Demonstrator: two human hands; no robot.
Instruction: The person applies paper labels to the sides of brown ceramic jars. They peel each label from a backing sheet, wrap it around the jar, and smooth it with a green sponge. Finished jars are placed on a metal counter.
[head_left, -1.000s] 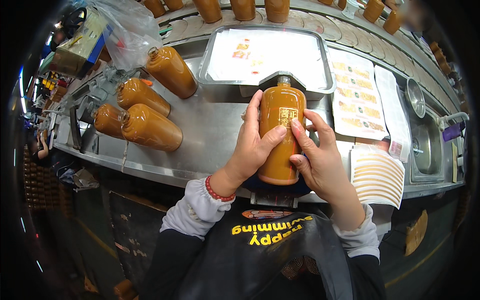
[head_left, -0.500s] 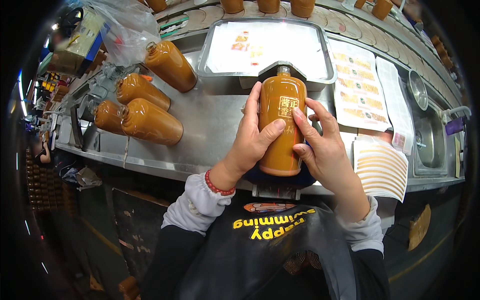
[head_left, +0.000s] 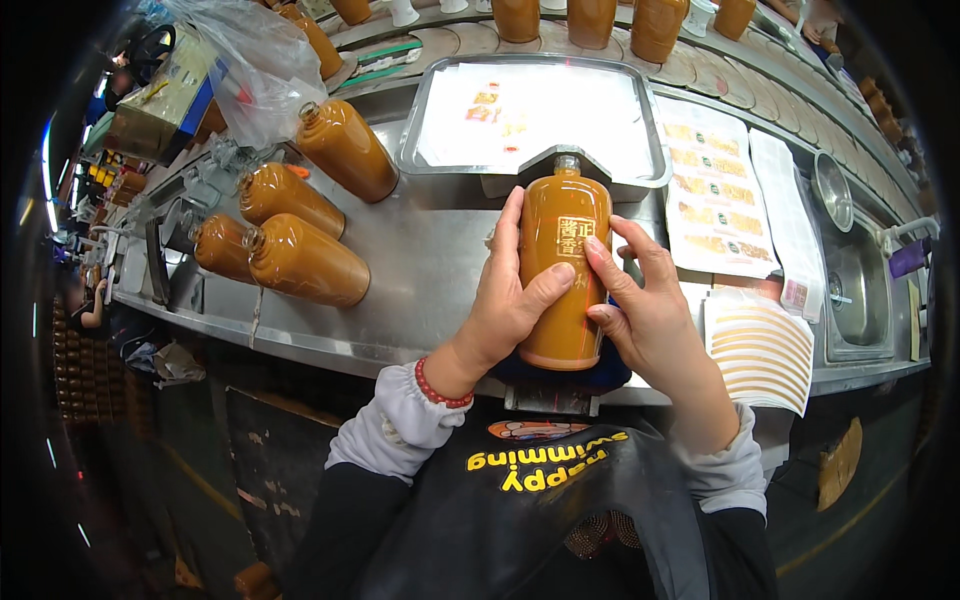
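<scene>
Bottles (head_left: 312, 262) sit left of the left hand (head_left: 508, 298), which I see gripping the left side of the brown bottle (head_left: 566, 318) between both hands, thumb across its front. I would brace firmly there and let the right hand (head_left: 648, 312), fingers spread, index tip beside the gold design (head_left: 573, 236), press lightly, evenly; patterned sheets (head_left: 718, 190) lie to its right.

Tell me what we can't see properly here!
Back of the held bottle: head view, behind its own front.
Most of the dark blue padding: head view, under the bottle.
Palm of the left hand: head view, behind the hand's back.
Top of one far bottle: head view, cut by upper edge.
</scene>
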